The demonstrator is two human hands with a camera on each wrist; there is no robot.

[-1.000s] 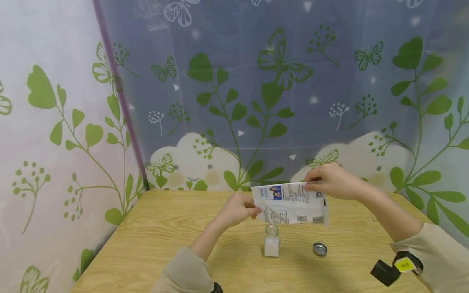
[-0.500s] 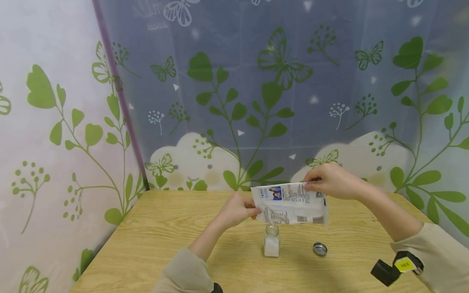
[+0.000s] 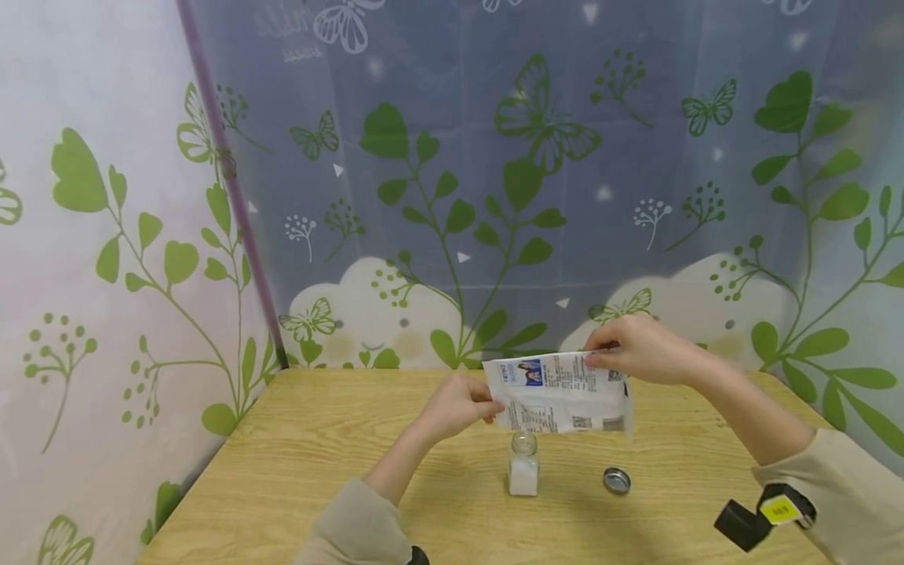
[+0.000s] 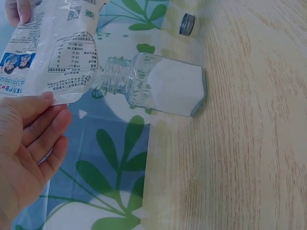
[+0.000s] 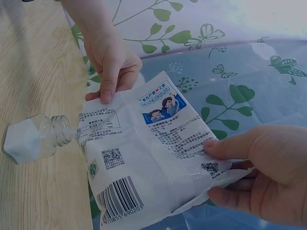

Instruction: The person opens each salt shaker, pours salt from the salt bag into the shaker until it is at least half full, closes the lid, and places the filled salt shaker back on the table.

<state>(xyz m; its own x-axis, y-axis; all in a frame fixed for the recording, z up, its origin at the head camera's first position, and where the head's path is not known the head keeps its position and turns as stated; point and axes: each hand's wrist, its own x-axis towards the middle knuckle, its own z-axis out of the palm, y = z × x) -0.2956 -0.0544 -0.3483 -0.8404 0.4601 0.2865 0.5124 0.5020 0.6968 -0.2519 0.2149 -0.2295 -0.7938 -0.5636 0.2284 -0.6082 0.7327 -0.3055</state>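
A white printed bag of salt (image 3: pixel 558 394) is held tilted above the table, its lower left corner by the mouth of a glass jar (image 3: pixel 523 469). My left hand (image 3: pixel 457 406) pinches that corner between thumb and fingers. At the bag's upper right edge, my right hand (image 3: pixel 646 351) grips the plastic. The jar stands upright, partly filled with white grains (image 4: pixel 177 86). A thin white trickle (image 5: pixel 74 132) runs between bag and jar mouth in the right wrist view. The bag hides some right fingers.
A round silver lid (image 3: pixel 617 480) lies on the wooden table (image 3: pixel 297 463), right of the jar. Behind the table hangs a patterned curtain (image 3: pixel 438 157), with another at the left. A black wrist device (image 3: pixel 763 518) sits on the right sleeve.
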